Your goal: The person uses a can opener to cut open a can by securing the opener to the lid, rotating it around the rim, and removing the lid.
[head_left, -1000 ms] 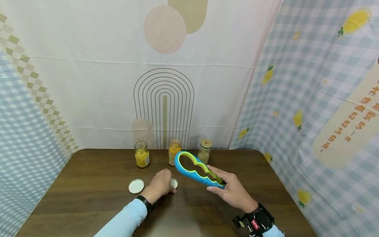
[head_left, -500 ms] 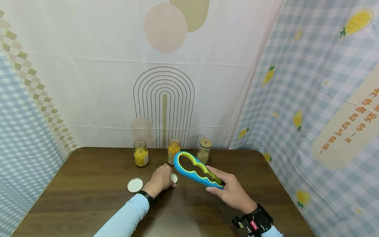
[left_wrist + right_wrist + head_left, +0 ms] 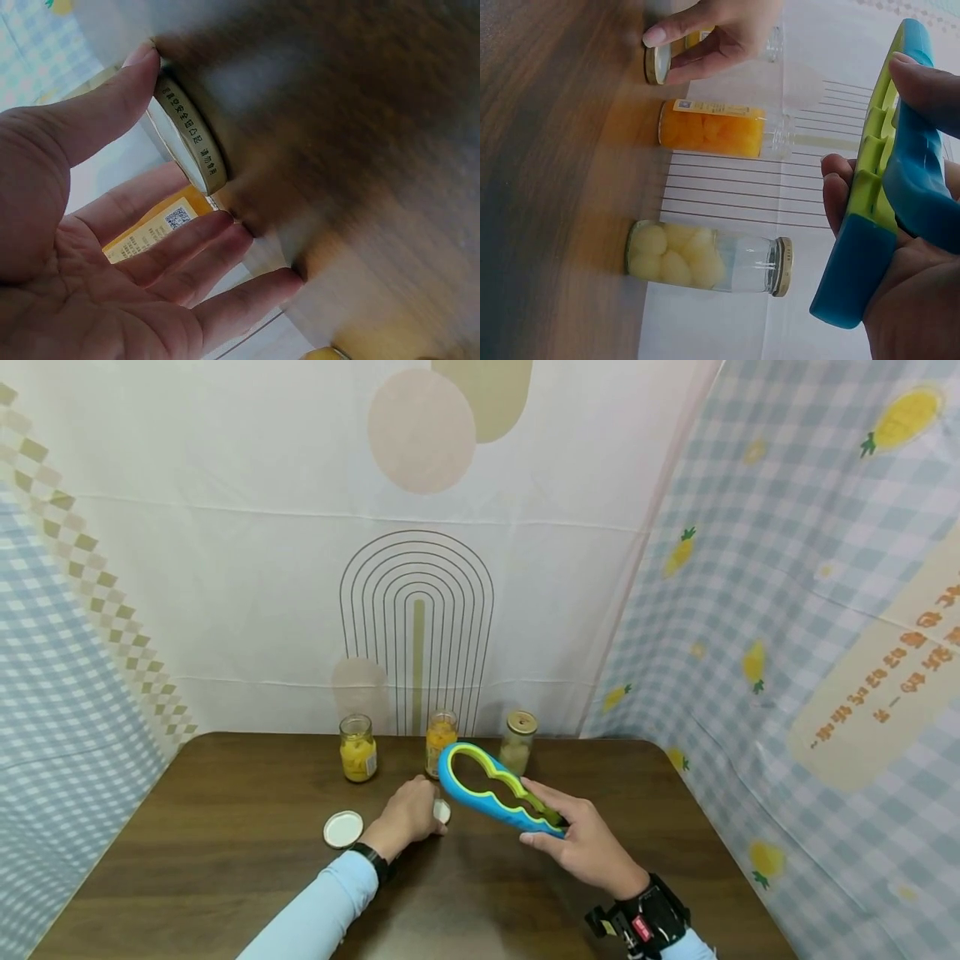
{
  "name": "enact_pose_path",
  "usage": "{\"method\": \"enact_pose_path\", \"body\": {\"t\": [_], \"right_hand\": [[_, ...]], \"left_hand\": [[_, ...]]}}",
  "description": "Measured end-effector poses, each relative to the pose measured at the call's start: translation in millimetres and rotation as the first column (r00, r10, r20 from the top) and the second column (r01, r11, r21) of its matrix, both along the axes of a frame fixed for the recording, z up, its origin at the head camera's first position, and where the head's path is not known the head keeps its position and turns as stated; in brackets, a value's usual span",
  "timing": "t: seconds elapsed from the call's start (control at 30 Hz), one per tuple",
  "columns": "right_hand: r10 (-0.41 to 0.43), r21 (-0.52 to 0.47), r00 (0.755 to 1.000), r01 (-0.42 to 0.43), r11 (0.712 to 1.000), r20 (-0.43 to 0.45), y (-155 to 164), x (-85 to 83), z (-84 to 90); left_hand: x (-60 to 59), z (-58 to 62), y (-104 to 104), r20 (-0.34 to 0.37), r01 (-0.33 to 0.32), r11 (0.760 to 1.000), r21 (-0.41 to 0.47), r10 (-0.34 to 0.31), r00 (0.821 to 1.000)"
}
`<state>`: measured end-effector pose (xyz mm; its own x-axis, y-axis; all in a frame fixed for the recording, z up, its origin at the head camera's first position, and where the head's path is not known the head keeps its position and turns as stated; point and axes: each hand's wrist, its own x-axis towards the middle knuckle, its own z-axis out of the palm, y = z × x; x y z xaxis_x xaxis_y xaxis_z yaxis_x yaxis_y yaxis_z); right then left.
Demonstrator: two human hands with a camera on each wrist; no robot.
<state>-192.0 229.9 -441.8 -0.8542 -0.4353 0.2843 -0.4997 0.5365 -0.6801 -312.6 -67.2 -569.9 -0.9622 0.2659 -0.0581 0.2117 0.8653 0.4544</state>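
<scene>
- Table (image 3: 187, 860): dark wood, backed and flanked by hung cloths.
- Opener (image 3: 491, 791): blue with green inner edge, held off the table right of centre, wide loop pointing far-left, just in front of the middle jar. Also seen edge-on in the right wrist view (image 3: 877, 187).
- Right hand (image 3: 588, 847): fingers and thumb curled round the opener's narrow near end; grip firm.
- Left hand (image 3: 405, 818): rests on the table at centre, fingers nearly straight, thumb and fingertips touching a small lid (image 3: 442, 811). In the left wrist view the lid (image 3: 187, 135) stands on edge on the table between the thumb and the fingers; whether it is pinched, I cannot tell.
- Left jar (image 3: 357, 748): yellow fruit, no lid, far edge.
- Middle jar (image 3: 440, 735): orange fruit, no lid, far edge, just beyond the left hand.
- Right jar (image 3: 518, 737): pale fruit, gold lid on, far edge.
- White lid (image 3: 343, 829): flat on the table, just left of the left wrist, apart from the hand.
</scene>
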Motion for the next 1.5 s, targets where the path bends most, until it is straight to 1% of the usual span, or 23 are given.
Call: {"method": "enact_pose_path", "body": {"t": [0.07,0.13,0.17,0.2,0.23,0.3,0.37,0.4,0.43,0.47,0.6,0.67,0.83,0.93,1.07,1.2,1.27,1.4,1.5], "right_hand": [[-0.003,0.002,1.000,0.003,1.000,-0.003,1.3,0.4,1.0],[-0.006,0.003,1.000,0.006,1.000,-0.010,2.5,0.4,2.6],[-0.008,0.002,1.000,0.008,1.000,-0.012,3.1,0.4,3.7],[-0.011,0.003,1.000,0.011,1.000,-0.016,3.7,0.3,4.8],[-0.012,0.003,1.000,0.012,1.000,-0.020,4.3,0.3,5.9],[-0.012,0.005,1.000,0.012,1.000,-0.025,5.6,0.5,7.9],[-0.011,0.008,1.000,0.011,1.000,-0.025,6.9,1.0,9.4],[-0.010,0.011,1.000,0.011,1.000,-0.026,7.5,1.3,9.9],[-0.010,0.012,1.000,0.010,1.000,-0.026,8.1,1.5,10.4],[-0.008,0.012,1.000,0.008,1.000,-0.025,8.6,1.8,10.8],[0.003,0.012,1.000,-0.003,1.000,-0.027,11.1,1.7,11.3],[0.003,0.013,1.000,-0.003,1.000,-0.026,13.1,1.8,11.3],[-0.020,0.024,1.000,0.020,1.000,-0.017,21.4,3.8,9.3],[-0.036,0.020,0.999,0.036,0.999,-0.002,27.2,6.3,7.7],[-0.051,0.010,0.999,0.051,0.999,0.011,31.6,8.3,6.9],[-0.054,0.006,0.998,0.054,0.999,0.014,31.5,8.4,6.4],[-0.058,0.009,0.998,0.058,0.998,0.013,30.8,8.5,5.9],[-0.065,0.010,0.998,0.065,0.998,0.009,29.0,8.5,4.3],[-0.072,0.008,0.997,0.072,0.997,0.001,28.1,8.4,2.8]], "left_hand": [[0.1,0.1,1.0,0.003,0.016,1.000,0.007,-0.016,1.000],[2.7,3.7,2.2,0.008,0.024,1.000,0.017,-0.024,1.000],[3.1,3.5,3.0,0.004,0.028,1.000,0.013,-0.028,1.000],[5.3,5.9,3.2,0.003,0.035,0.999,0.010,-0.035,0.999],[10.5,13.8,4.2,0.013,0.033,0.999,0.013,-0.033,0.999],[23.6,31.3,4.9,0.038,0.015,1.000,0.023,-0.015,0.999],[38.8,48.8,3.2,0.049,-0.003,1.000,0.025,0.002,0.999],[48.4,58.9,1.5,0.053,-0.018,0.999,0.034,0.016,0.998],[57.4,67.8,-0.5,0.047,-0.034,0.998,0.047,0.032,0.998],[64.4,71.5,-3.7,0.025,-0.039,0.998,0.053,0.038,0.999],[91.5,79.9,-15.3,-0.067,-0.047,0.996,0.070,0.051,0.996],[104.9,82.1,-19.3,-0.090,-0.054,0.995,0.078,0.061,0.994],[139.1,85.9,-28.6,-0.110,-0.093,0.989,0.119,0.106,0.988],[154.2,88.3,-34.2,-0.089,-0.117,0.983,0.142,0.131,0.987],[165.4,89.1,-38.9,-0.083,-0.126,0.980,0.151,0.140,0.987],[171.3,88.6,-38.7,-0.103,-0.124,0.976,0.178,0.144,0.984],[171.7,89.2,-36.5,-0.084,-0.121,0.969,0.213,0.142,0.986],[168.4,91.7,-28.0,-0.034,-0.107,0.952,0.286,0.122,0.992],[165.2,94.5,-19.5,-0.023,-0.088,0.944,0.318,0.101,0.995]]}}
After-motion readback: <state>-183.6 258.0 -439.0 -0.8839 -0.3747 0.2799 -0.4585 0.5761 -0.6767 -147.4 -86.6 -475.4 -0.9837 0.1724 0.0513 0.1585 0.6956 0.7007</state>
